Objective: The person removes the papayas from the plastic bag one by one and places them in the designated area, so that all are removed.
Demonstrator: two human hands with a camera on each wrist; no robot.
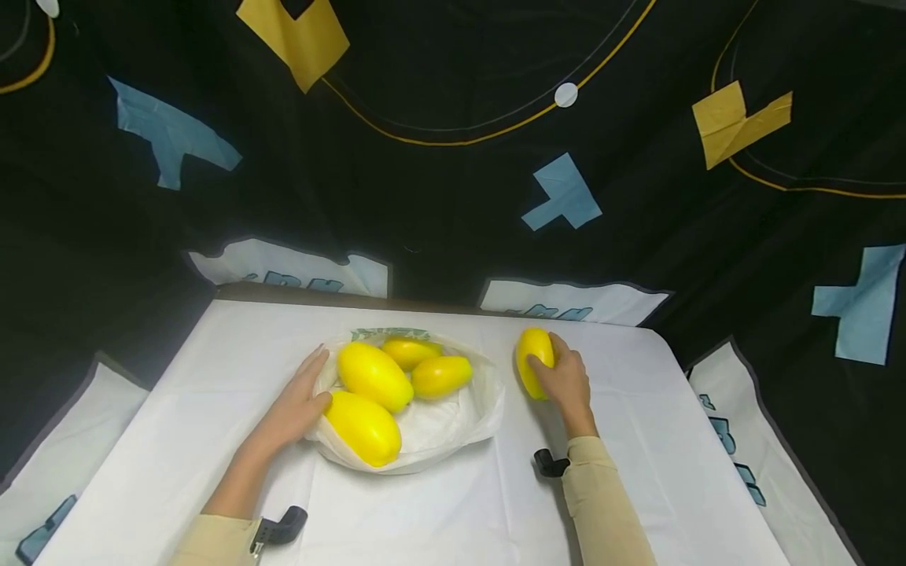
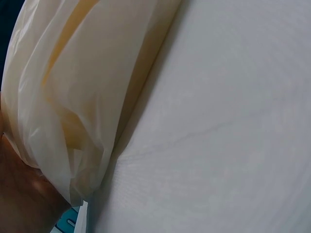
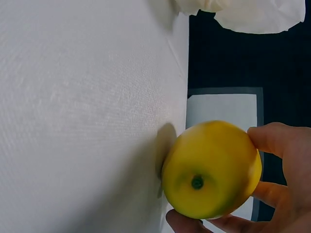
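A white plastic bag (image 1: 453, 440), its mouth spread wide, sits on the white-covered table. Inside lie several smooth yellow oval mango-like fruits (image 1: 373, 377); two look larger than the others. My left hand (image 1: 293, 409) rests against the bag's left side, fingers extended and thumb beside the nearest fruit. In the left wrist view the bag (image 2: 92, 87) hides most of that hand. To the right of the bag, my right hand (image 1: 566, 381) grips another yellow mango-like fruit (image 1: 532, 358) between thumb and fingers. The right wrist view shows the held fruit's (image 3: 209, 165) green stem end, close to the tabletop.
The table (image 1: 679, 440) has a creased white cover. Behind it hangs a dark cloth (image 1: 425, 212) with blue and yellow shapes. Black wrist mounts (image 1: 283, 525) stick out from both forearms, low over the tabletop.
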